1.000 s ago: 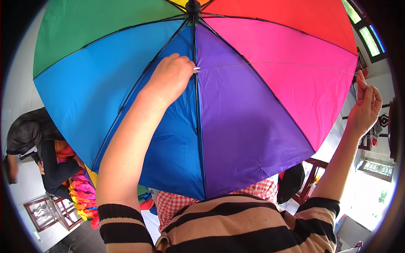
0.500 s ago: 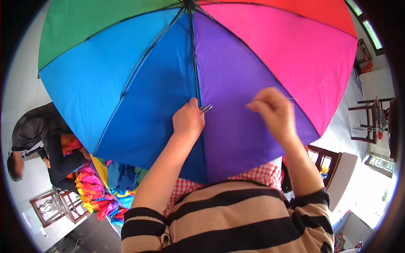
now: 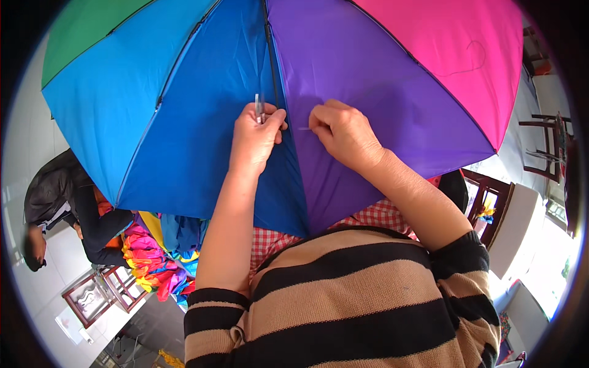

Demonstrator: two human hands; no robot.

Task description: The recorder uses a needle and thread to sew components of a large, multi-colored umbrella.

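Observation:
An opened rainbow umbrella [image 3: 356, 80] spreads before me with its inner side and black ribs showing. My left hand [image 3: 253, 140] is closed round small metal thread snips [image 3: 259, 109], their shiny tips pointing up. Its fingers are beside the black rib [image 3: 273, 67] between the blue and purple panels. Just right of that rib, my right hand [image 3: 346, 132] pinches a thin needle [image 3: 304, 129] pointing left, over the purple panel. A fine dark thread [image 3: 475, 58] curls across the pink panel. What the left fingertips touch at the rib is partly hidden.
A heap of bright folded fabric [image 3: 150, 251] lies at the left. Beyond it a person in a dark jacket [image 3: 58, 190] sits bent over. Red checked cloth [image 3: 380, 214] is under the umbrella edge at my lap. Wooden chairs [image 3: 543, 147] stand at the right.
The umbrella has shifted toward me and its hub has left the view. My right hand has come left to the rib. The snips in my left hand now point upward.

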